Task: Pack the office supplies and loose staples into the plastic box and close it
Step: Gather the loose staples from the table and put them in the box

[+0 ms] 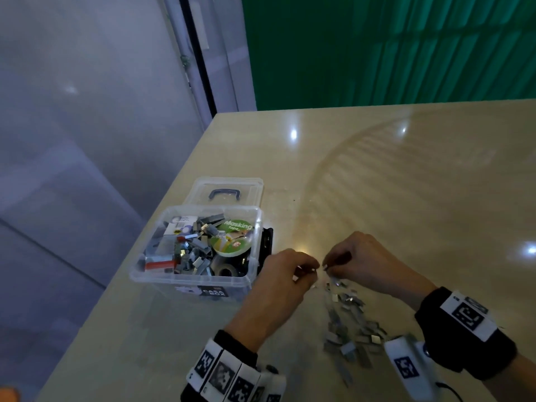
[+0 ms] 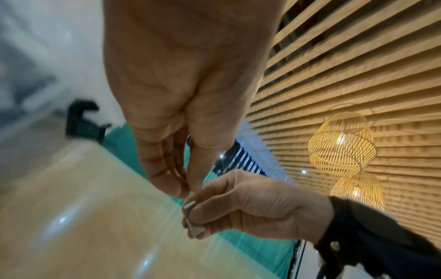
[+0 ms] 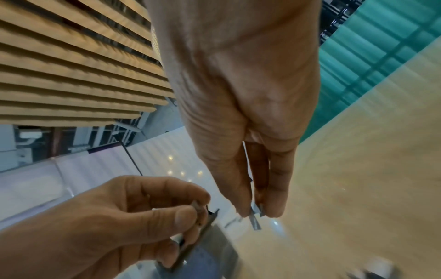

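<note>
head, box: clear plastic box point(image 1: 195, 250) sits open near the left edge of the surface point(image 1: 377, 175), close to the near-left corner; holds staple strips, a masking tape roll point(image 1: 232, 237), other tape rolls.
head, lid: clear lid point(image 1: 226, 192) with dark handle lies flat just behind the box, touching its back rim.
head, staples: loose staples point(image 1: 351, 323) scattered on the surface right of the box, between the two wrists.
head, left hand: left hand point(image 1: 285, 274) raised just right of the box's right wall, fingers curled, pinching small staple pieces.
head, right hand: right hand point(image 1: 359, 256) over the far end of the staple pile, fingertips nearly meeting the left's, pinching a piece.
head, open room: wide bare surface beyond and right of the hands; little margin left of the box before the edge.
left wrist: left hand point(image 2: 181, 94) with fingers narrow, tips pressed together; right hand point(image 2: 250, 203) grips a short staple strip point(image 2: 193, 219) between thumb and fingers; black clamp point(image 2: 82, 120) at the far edge.
right wrist: right hand point(image 3: 241, 94) fingers narrow, nipping a staple piece point(image 3: 256, 213) at the tips; left hand point(image 3: 124, 219) curled round several strips; view blurred.
</note>
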Demonstrator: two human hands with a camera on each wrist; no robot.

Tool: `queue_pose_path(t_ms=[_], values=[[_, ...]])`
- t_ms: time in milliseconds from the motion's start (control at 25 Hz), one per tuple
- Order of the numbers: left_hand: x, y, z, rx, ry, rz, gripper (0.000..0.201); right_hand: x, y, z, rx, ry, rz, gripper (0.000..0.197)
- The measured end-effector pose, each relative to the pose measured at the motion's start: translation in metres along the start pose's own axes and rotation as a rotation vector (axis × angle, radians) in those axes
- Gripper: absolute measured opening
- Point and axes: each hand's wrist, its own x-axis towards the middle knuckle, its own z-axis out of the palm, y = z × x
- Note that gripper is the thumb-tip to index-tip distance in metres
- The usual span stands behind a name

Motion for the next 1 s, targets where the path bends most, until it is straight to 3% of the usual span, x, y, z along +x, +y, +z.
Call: queue_pose_path(t_ms=[160,280,480,1000], values=[[-0.018,-0.008,-0.076,-0.024,0.182,0.001,0.017,0.032,-0.068,0.000,0.039,0.010,-0.161,0.014],[-0.032,-0.041,-0.122,0.059,0.312,-0.080,0.013,0.056,-0.118,0.020,0.082,0.010,-0.268,0.013],[-0.050,-0.079,-0.154,0.130,0.383,-0.137,0.011,0.082,-0.165,0.061,0.062,-0.037,-0.365,0.009],[-0.047,-0.103,-0.179,0.139,0.217,-0.148,0.012,0.106,-0.199,0.096,0.069,-0.030,-0.356,0.013]])
